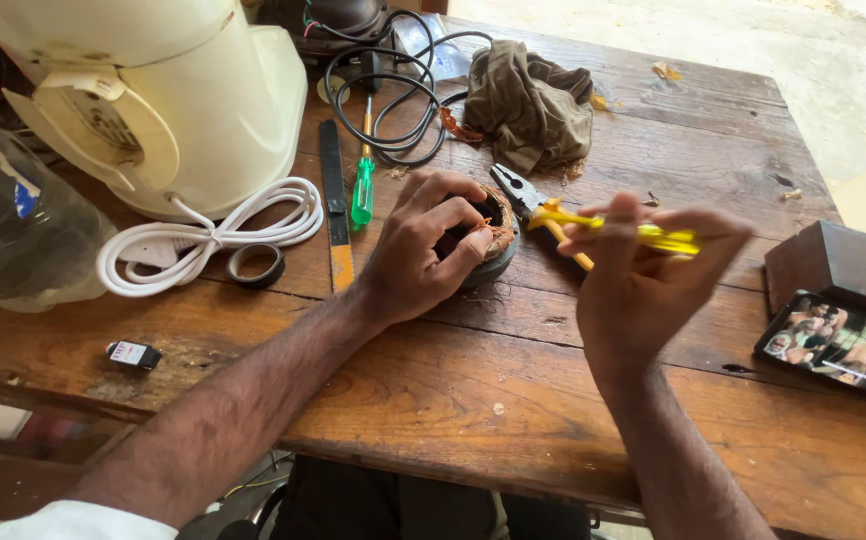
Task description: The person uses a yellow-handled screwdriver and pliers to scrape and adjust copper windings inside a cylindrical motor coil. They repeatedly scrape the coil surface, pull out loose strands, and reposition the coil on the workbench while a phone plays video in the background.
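My left hand (pixel 423 245) grips a round motor stator (pixel 495 235) with copper windings, which rests on the wooden table (pixel 433 390). To its right, my right hand (pixel 643 280) is raised a little above the table and holds a thin yellow tool (pixel 668 238) between its fingers. Pliers with yellow handles (pixel 533 200) lie on the table between the two hands, just behind the stator.
A cream appliance housing (pixel 153 90) with a coiled white cord (pixel 213 235) stands at the back left. Nearby lie a green screwdriver (pixel 363 190), black tape roll (pixel 256 265), flat file (pixel 334 200), black cable (pixel 393 90), brown cloth (pixel 533 100), plastic bottle (pixel 3 220), and a phone (pixel 838 345) at right.
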Demonstrator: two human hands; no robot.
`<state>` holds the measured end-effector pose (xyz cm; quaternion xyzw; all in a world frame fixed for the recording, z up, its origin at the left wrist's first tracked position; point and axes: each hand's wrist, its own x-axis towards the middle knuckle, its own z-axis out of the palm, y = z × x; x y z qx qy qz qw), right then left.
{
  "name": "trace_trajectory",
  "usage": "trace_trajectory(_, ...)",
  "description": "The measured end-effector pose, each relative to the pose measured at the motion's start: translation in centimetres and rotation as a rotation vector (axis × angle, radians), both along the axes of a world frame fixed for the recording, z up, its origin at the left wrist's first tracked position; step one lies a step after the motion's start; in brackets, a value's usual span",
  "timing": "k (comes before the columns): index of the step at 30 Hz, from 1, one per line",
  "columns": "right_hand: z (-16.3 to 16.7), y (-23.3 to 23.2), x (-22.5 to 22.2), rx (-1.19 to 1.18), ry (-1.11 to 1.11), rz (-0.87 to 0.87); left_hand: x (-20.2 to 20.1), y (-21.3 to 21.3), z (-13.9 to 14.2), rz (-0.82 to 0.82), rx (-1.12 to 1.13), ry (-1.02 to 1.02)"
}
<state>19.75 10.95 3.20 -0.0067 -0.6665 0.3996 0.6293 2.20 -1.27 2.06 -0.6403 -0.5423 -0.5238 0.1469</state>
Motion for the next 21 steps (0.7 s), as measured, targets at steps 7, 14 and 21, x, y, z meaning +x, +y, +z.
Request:
trace_trajectory(7, 0.14, 0.32, 0.13, -0.053, -0.117, -0.064, 0.18, -0.05, 0.08, -0.003, 0.016, -0.011)
trace_trajectory(14, 0.59, 0.58, -0.02, -0.139, -0.009, -0.023, 0.13, -0.14, 0.23, 0.003, 0.037, -0.024)
trace_trajectory(21, -0.37, 0.05, 0.16, -0.064, 0.021, -0.029, 0.03, -0.1, 0.14, 0.023, 0.023, -0.038)
